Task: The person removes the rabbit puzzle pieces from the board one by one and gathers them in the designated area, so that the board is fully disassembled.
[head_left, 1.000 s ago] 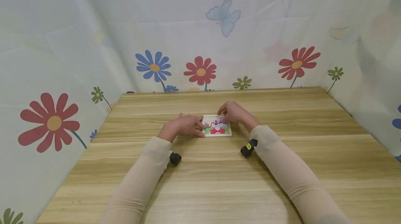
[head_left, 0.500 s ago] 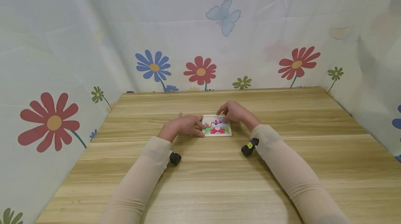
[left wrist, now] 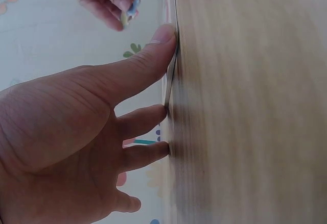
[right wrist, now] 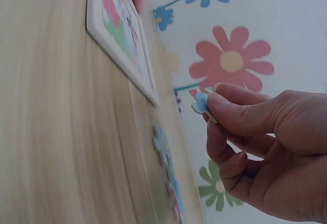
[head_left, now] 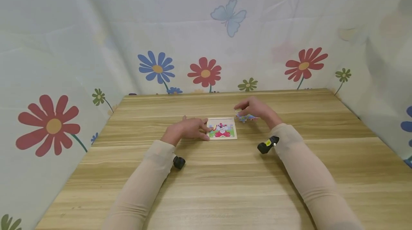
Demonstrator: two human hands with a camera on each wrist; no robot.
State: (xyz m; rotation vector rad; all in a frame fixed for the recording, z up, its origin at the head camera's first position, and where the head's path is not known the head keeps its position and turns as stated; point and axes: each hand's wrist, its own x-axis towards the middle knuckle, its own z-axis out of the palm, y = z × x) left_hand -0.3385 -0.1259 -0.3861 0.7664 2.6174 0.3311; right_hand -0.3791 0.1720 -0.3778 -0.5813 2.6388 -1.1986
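Note:
A framed picture puzzle [head_left: 222,133] with a pink and white animal lies flat on the table; the upper part inside its frame shows bare backing. My left hand [head_left: 190,128] rests at its left edge, thumb and fingers touching the frame, as the left wrist view also shows. Up and right of the frame, my right hand [head_left: 257,110] pinches a small puzzle piece between thumb and fingers. In the right wrist view that piece [right wrist: 201,102] is light blue with a bit of red, held above the table. Several loose pieces [right wrist: 168,163] lie beside the frame, under my right hand.
The wooden table [head_left: 206,172] reaches back to a white cloth backdrop [head_left: 180,26] printed with flowers and a butterfly. Small black cameras are strapped at both wrists.
My right hand has moved from over the frame's upper right corner to the right and slightly back, with a piece in its fingers, uncovering loose pieces. My left hand has stayed at the frame.

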